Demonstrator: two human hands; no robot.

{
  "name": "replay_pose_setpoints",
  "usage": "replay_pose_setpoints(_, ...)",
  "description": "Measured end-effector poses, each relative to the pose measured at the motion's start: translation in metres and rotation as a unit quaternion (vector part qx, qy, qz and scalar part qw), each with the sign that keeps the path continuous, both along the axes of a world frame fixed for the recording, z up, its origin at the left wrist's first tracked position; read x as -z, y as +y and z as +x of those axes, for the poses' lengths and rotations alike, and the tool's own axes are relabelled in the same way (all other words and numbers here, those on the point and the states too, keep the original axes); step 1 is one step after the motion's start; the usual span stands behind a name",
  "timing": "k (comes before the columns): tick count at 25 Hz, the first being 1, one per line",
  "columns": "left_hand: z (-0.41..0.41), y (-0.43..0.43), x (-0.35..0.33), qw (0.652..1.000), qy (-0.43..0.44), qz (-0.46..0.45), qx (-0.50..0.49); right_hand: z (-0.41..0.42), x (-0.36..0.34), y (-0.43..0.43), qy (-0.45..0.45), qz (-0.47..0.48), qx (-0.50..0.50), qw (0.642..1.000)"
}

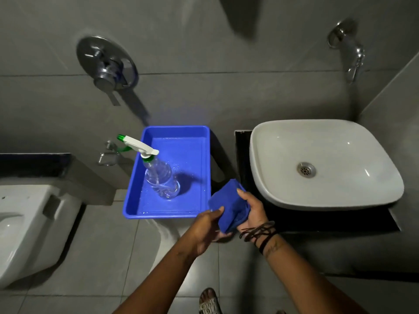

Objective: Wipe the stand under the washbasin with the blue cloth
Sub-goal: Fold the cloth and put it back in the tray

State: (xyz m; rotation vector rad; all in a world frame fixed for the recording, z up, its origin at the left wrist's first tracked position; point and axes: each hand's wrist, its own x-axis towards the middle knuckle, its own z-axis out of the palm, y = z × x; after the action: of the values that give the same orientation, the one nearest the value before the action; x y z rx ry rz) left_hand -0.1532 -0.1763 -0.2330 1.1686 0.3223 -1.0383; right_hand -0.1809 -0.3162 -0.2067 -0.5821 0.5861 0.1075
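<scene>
Both hands hold a folded blue cloth point(227, 206) in the air, between the blue tray and the basin. My left hand point(207, 230) grips its lower left edge from below. My right hand point(250, 210) pinches its right side, with dark cords around that wrist. The white washbasin point(322, 164) sits on a black stand point(242, 159), whose top shows as a dark strip left of the basin and along its front. The cloth hovers just off the stand's front left corner.
A blue plastic tray point(199, 132) left of the stand holds an upright clear spray bottle point(162, 177) with a white and green trigger. A white toilet point(29, 227) stands at far left. Chrome taps point(353, 51) are on the grey wall. A sandalled foot point(209, 301) is on the tiled floor.
</scene>
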Motion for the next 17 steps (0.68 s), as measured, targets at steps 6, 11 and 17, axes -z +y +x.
replay_pose_setpoints(6, 0.071, -0.003, -0.045, 0.955, -0.208, 0.161, -0.139, 0.057, -0.031, -0.006, 0.071, -0.297, -0.078, 0.949)
replay_pose_setpoints(11, 0.105, -0.017, -0.043, 0.906, -0.250, 0.274, -0.205, 0.125, -0.020, 0.007, 0.102, -0.443, -0.089, 0.886)
replay_pose_setpoints(17, 0.163, -0.040, -0.013, 0.864, -0.279, 0.375, -0.188, 0.210, 0.016, 0.014, 0.137, -0.453, -0.103, 0.875)
